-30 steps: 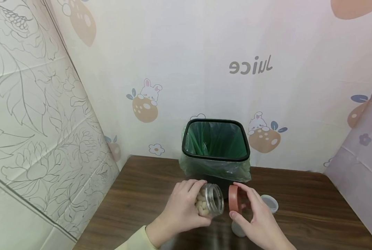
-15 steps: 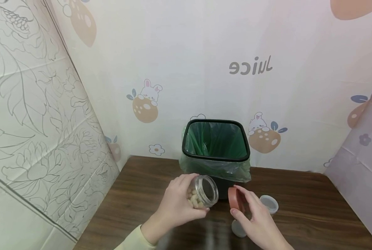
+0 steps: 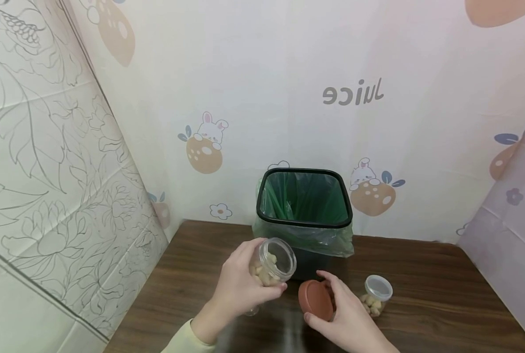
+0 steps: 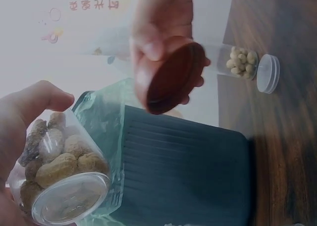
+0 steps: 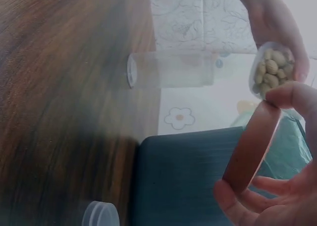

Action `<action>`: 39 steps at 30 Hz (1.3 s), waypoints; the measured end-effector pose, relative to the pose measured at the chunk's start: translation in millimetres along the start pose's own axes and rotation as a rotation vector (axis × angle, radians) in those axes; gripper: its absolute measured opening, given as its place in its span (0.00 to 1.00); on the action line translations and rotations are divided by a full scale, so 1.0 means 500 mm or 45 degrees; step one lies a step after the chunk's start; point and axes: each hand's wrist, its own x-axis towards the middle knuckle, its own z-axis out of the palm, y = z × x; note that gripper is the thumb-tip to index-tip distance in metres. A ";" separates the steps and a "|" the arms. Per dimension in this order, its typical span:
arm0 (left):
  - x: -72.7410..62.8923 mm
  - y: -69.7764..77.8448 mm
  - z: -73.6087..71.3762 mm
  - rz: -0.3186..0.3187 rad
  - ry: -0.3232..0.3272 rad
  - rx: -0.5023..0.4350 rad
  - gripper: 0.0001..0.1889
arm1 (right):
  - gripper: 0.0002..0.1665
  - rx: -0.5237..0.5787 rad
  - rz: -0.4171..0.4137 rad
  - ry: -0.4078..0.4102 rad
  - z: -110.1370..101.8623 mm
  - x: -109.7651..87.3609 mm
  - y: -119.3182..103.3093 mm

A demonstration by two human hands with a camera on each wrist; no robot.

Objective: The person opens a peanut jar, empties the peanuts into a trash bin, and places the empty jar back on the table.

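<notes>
My left hand (image 3: 240, 289) grips a clear jar (image 3: 262, 264) of peanuts in their shells, its uncovered mouth tilted up and to the right. In the left wrist view, the peanuts (image 4: 59, 166) lie near the jar's round base. My right hand (image 3: 343, 314) pinches a reddish-brown lid (image 3: 316, 300) by its rim, just right of the jar and apart from it. Its hollow inside faces the left wrist camera, while its edge shows in the right wrist view between thumb and fingers.
Just behind the hands stands a dark bin (image 3: 306, 264) with a green bag (image 3: 275, 235) over its rim. A second peanut jar (image 3: 372, 305) stands on the brown table (image 3: 438, 284) to the right. Another clear jar (image 5: 173, 70) stands beyond the lid in the right wrist view.
My left hand has moved left and slightly up, turning the jar's mouth upward. The lid has come left and down with my right hand, uncovering the second peanut jar.
</notes>
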 end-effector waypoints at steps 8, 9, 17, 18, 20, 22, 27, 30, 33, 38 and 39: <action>0.003 -0.009 -0.022 -0.042 0.079 -0.090 0.47 | 0.51 -0.138 -0.117 -0.084 0.020 0.011 0.022; 0.003 -0.011 -0.025 -0.060 0.084 -0.102 0.47 | 0.51 -0.147 -0.125 -0.104 0.022 0.012 0.026; 0.004 -0.025 -0.043 -0.159 0.147 -0.117 0.47 | 0.51 -0.201 -0.177 -0.181 0.036 0.026 0.055; 0.004 -0.026 -0.045 -0.168 0.153 -0.115 0.48 | 0.51 -0.201 -0.179 -0.188 0.037 0.028 0.058; 0.003 -0.030 -0.047 -0.181 0.167 -0.106 0.48 | 0.51 -0.205 -0.184 -0.208 0.041 0.034 0.064; 0.003 -0.033 -0.049 -0.189 0.174 -0.105 0.48 | 0.52 -0.203 -0.182 -0.232 0.044 0.039 0.071; 0.002 -0.037 -0.054 -0.187 0.186 -0.105 0.48 | 0.51 -0.189 -0.192 -0.285 0.053 0.048 0.087; 0.001 -0.040 -0.057 -0.191 0.188 -0.103 0.47 | 0.50 -0.175 -0.198 -0.303 0.057 0.054 0.096; 0.001 -0.042 -0.060 -0.200 0.197 -0.103 0.47 | 0.50 -0.170 -0.201 -0.312 0.061 0.058 0.102; 0.001 -0.045 -0.064 -0.215 0.210 -0.097 0.46 | 0.50 -0.176 -0.229 -0.314 0.068 0.062 0.109; 0.001 -0.046 -0.065 -0.216 0.210 -0.099 0.46 | 0.49 -0.178 -0.234 -0.314 0.069 0.063 0.110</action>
